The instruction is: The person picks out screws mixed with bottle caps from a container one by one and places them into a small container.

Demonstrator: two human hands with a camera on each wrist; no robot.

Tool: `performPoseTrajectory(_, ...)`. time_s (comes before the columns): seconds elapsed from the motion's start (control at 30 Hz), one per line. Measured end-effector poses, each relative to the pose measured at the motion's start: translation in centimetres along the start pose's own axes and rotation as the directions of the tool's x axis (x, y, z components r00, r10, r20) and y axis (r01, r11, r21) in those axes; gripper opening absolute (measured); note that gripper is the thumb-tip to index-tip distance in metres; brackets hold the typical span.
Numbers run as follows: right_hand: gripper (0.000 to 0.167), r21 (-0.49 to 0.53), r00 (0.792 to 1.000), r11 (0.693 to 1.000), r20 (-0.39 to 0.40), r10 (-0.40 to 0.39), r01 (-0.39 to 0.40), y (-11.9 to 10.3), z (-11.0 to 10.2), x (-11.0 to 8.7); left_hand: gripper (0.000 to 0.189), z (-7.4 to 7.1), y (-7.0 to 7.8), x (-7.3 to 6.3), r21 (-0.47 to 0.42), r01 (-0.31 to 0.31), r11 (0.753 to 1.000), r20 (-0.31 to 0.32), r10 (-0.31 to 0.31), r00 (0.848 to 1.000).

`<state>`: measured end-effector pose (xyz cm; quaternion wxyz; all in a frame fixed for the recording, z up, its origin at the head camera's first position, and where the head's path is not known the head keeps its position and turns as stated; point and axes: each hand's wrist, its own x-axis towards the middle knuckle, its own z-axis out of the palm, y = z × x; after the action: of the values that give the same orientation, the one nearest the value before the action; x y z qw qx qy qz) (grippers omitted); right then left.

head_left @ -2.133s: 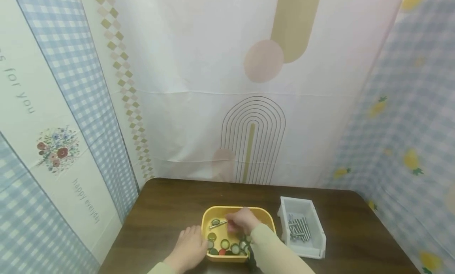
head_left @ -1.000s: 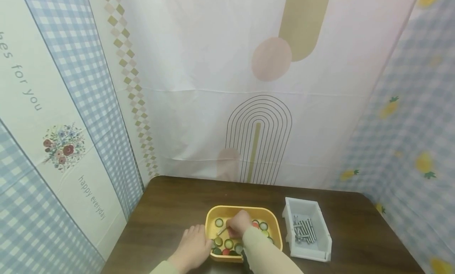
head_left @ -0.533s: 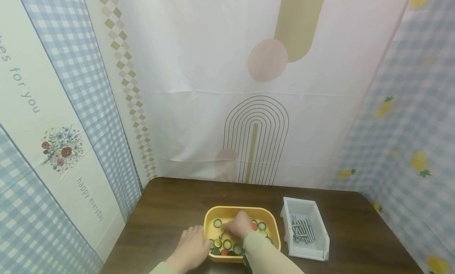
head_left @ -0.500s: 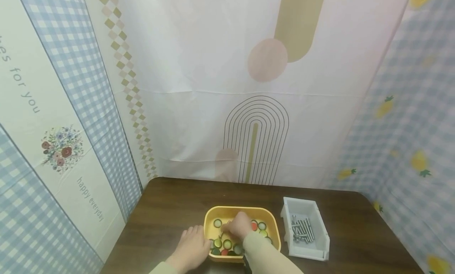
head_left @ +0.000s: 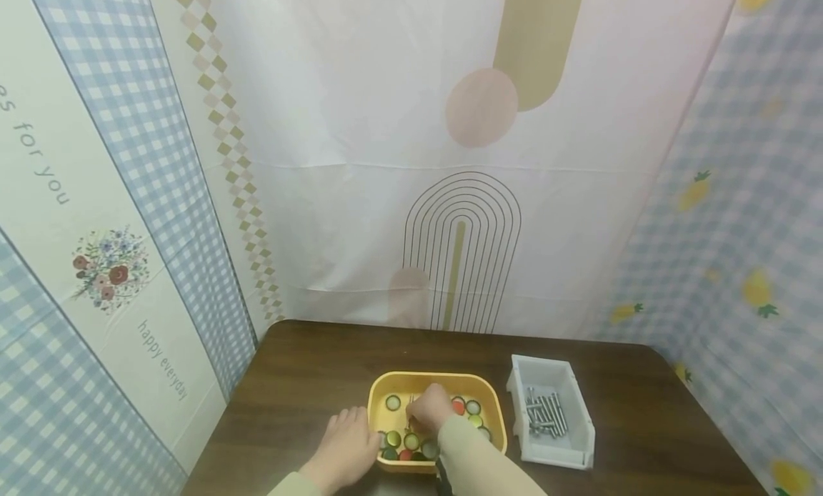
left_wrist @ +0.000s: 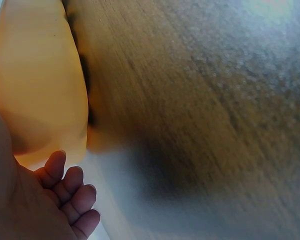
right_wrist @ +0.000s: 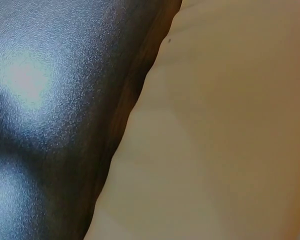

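A yellow tub stands on the table with several round bottle caps in it, such as a green-gold cap and a red cap. Inside the tub, my right hand pinches a slim metal bolt, low among the caps and mostly covered by the fingers. My left hand rests against the tub's left wall, thumb side at the rim. The left wrist view shows its fingers loosely bent beside the tub wall. The tub's outer wall fills much of the right wrist view, with no fingers showing.
A pale grey bin to the right of the tub holds several metal bolts. Both stand on a dark wooden table. Patterned cloths hang behind the table and along both sides.
My right hand has gone lower and toward the tub's near left with the bolt, which has turned from lying slanted to more upright. Caps at the tub's right have come into view. The left hand stays put.
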<state>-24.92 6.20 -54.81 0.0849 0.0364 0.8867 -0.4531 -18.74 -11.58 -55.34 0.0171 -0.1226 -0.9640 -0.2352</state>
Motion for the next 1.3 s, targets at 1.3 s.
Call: performPoseTrajectory(1.3, 0.013, 0.201, 0.97, 0.977, 0.211, -0.117, 0.074, 1.4, -9.0, 0.1, 0.021, 0.2, 0.0, -0.1, -0.002, 0.012, 1.0, -0.009, -0.012, 1.0)
